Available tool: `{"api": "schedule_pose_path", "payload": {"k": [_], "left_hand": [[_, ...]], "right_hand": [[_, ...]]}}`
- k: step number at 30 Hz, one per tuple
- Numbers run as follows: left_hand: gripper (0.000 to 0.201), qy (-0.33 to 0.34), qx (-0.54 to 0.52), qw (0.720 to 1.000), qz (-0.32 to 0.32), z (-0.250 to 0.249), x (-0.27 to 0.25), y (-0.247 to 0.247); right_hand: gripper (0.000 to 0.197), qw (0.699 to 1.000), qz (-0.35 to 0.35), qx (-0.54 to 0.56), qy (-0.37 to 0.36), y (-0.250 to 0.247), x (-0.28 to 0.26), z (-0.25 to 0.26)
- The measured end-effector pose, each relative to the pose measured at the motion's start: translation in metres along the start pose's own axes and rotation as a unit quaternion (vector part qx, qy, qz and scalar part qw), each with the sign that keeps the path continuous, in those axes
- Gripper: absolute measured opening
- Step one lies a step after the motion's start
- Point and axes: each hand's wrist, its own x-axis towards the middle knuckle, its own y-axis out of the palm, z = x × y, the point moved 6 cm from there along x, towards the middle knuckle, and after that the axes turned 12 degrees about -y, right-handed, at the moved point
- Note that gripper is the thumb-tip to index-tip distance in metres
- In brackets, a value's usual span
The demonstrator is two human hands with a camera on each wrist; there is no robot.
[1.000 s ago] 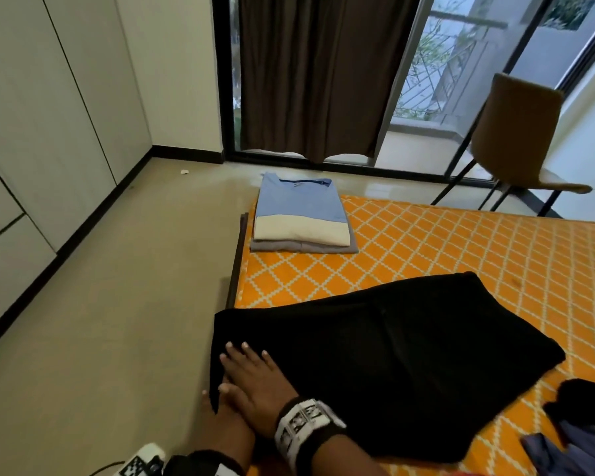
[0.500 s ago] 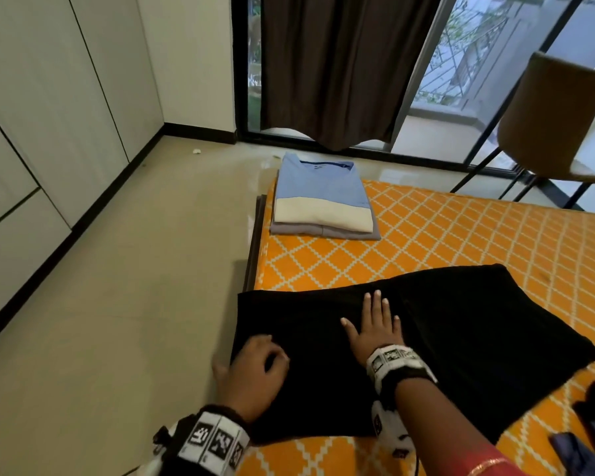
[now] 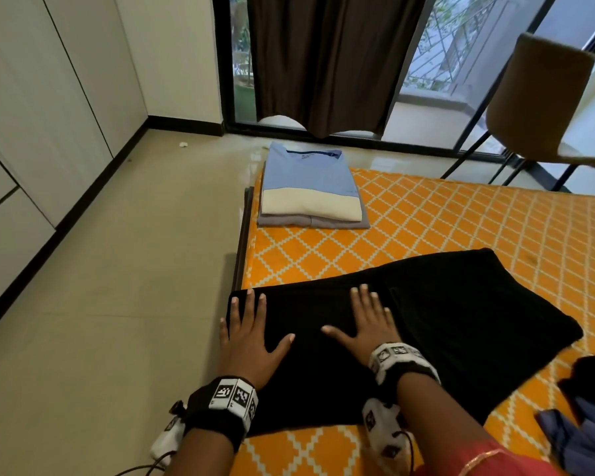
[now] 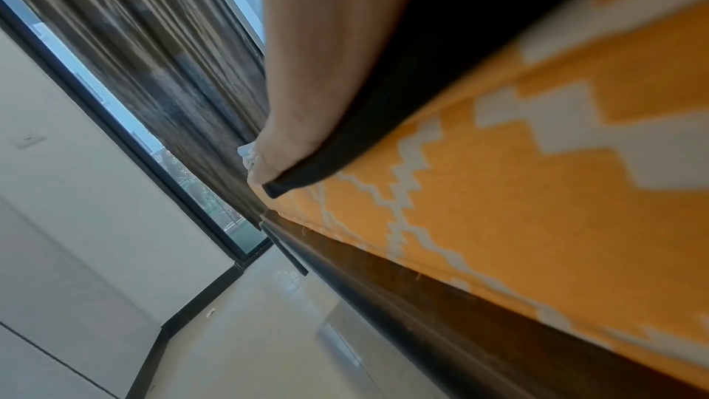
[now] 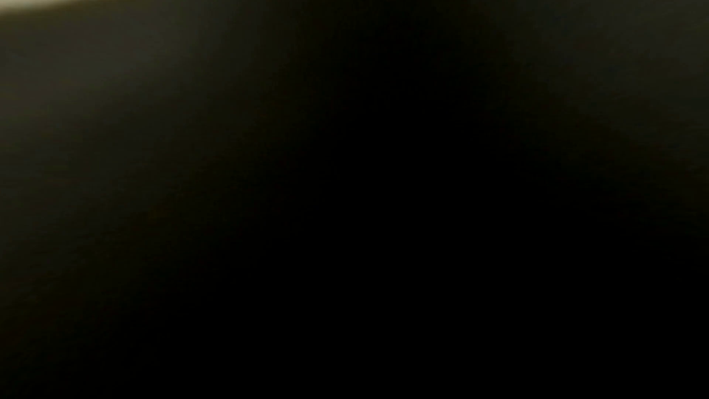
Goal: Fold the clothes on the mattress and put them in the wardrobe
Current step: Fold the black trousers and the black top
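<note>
Hands flat on dark cloth: a person's left hand [image 3: 246,341] and right hand [image 3: 368,324] press palm-down on a black garment [image 3: 443,324] spread across an orange mattress [image 3: 461,231] printed with a white diamond lattice. Fingers of both hands lie straight and lightly spread, thumbs angled toward each other, gripping nothing. The left hand sits at the garment's left edge, which overhangs the mattress side just above a dark bed frame [image 3: 241,242]; the right hand rests nearer the cloth's middle. The fabric looks matte and smooth, folded into a broad, roughly wedge-shaped slab widening to the right.

From the left wrist view, a finger [image 4: 326,72] presses the thick rolled hem of the black cloth [image 4: 326,175] against the woven orange cover [image 4: 537,193]. The right wrist view is almost wholly dark.

Farther back, at the mattress's far left corner, a neat rectangular stack of folded clothes [image 3: 310,197] shows a pale blue and cream top over a grey layer. Crumpled dark and bluish garments [image 3: 577,417] lie at the lower right. Flat pale wardrobe doors [image 3: 31,115] line the left wall beside glossy beige floor tiles [image 3: 117,269]; a brown curtain [image 3: 330,56] and a brown moulded chair [image 3: 540,97] stand by the glazed doors.
</note>
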Motion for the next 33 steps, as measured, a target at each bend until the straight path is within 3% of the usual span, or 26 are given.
{"api": "schedule_pose_path", "payload": {"k": [3, 6, 7, 10, 13, 15, 17, 19, 21, 28, 33], "left_hand": [[0.103, 0.008, -0.006, 1.000, -0.005, 0.000, 0.002, 0.003], [0.107, 0.009, -0.013, 1.000, -0.013, 0.002, 0.004, 0.005], [0.106, 0.011, -0.016, 1.000, -0.017, 0.002, 0.005, 0.005], [0.103, 0.011, -0.029, 0.999, -0.029, 0.002, 0.004, 0.005], [0.092, 0.011, -0.018, 0.999, -0.039, 0.002, 0.003, 0.005], [0.089, 0.012, -0.011, 0.999, -0.047, 0.003, 0.002, 0.004], [0.090, 0.009, -0.006, 0.999, -0.050, 0.004, 0.001, 0.003], [0.092, 0.002, -0.005, 0.999, -0.049, 0.003, 0.001, 0.002], [0.095, -0.005, -0.010, 0.999, -0.042, 0.004, 0.002, 0.000], [0.100, -0.027, 0.018, 0.999, -0.031, 0.003, 0.003, -0.004], [0.100, -0.062, 0.079, 0.995, -0.024, -0.013, -0.018, -0.004]], "right_hand": [[0.114, 0.998, -0.005, -0.017, 0.055, -0.005, -0.015, -0.020], [0.125, 0.993, -0.047, -0.006, 0.107, 0.005, -0.016, 0.010], [0.118, 0.993, -0.069, -0.008, 0.091, 0.016, -0.016, 0.030], [0.070, 0.994, -0.099, -0.005, -0.037, 0.050, -0.027, 0.103], [0.067, 0.990, -0.091, -0.006, -0.112, 0.060, -0.042, 0.123], [0.073, 0.991, -0.059, -0.021, -0.114, 0.052, -0.042, 0.099], [0.091, 0.995, -0.054, -0.037, -0.079, 0.038, -0.038, 0.054], [0.109, 0.999, -0.047, -0.025, 0.006, 0.024, -0.039, 0.002], [0.110, 0.997, -0.031, -0.028, 0.065, 0.013, -0.043, -0.031], [0.105, 0.998, -0.004, 0.008, 0.069, 0.013, -0.041, -0.035], [0.134, 0.996, 0.018, -0.027, 0.088, 0.010, -0.041, -0.032]]}}
